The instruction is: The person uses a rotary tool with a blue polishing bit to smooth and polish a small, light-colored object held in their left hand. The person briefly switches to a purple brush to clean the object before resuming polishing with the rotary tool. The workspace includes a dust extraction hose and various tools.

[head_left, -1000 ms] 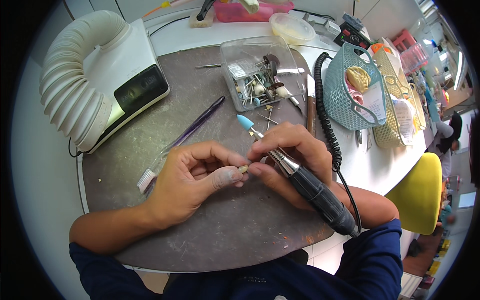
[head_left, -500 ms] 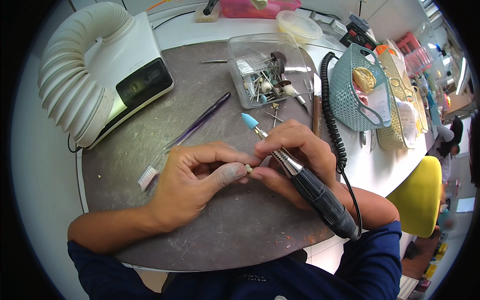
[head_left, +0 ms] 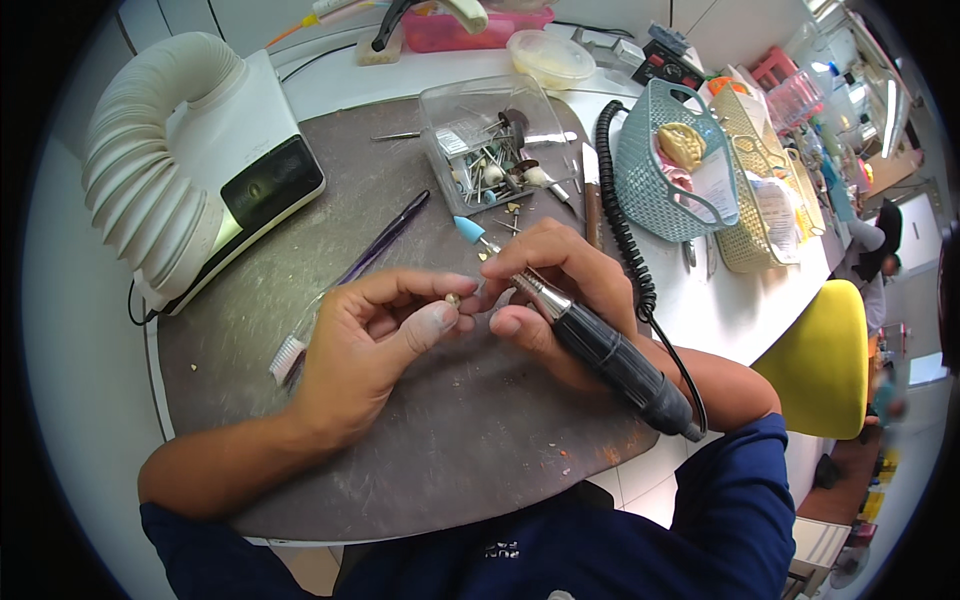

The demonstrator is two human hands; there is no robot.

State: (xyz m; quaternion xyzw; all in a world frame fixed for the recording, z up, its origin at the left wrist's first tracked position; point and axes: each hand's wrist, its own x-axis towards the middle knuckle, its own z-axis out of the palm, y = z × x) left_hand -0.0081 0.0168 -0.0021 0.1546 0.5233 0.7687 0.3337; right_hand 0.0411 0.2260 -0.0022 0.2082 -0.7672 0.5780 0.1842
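Observation:
Between the thumb and forefinger of my left hand [head_left: 365, 345] is a small tooth-like crown [head_left: 453, 299], pale with a darker yellowish part showing. My right hand [head_left: 585, 275] is wrapped round a black and silver rotary handpiece [head_left: 610, 360]. Its light-blue cone-shaped tip [head_left: 468, 230] points up and to the left, away from the crown. Right thumb and forefinger are a little apart from the crown, close to the left fingertips. Whitish dust coats my left thumb. Beyond the hands, a clear plastic box [head_left: 432, 155] holds several small burs and polishing wheels.
Left of my hands lies a purple-handled toothbrush [head_left: 380, 243]. A white unit with a ribbed hose [head_left: 130, 190] stands at the far left. On the right are a wooden-handled knife [head_left: 592, 205], the handpiece's coiled black cord [head_left: 622, 225] and a blue basket [head_left: 640, 150]. A yellow chair [head_left: 820, 360] stands beyond.
My right thumb and forefinger have come off the crown and moved slightly apart from it. The left fingers still pinch it, now turned differently. The whole view has shifted a little.

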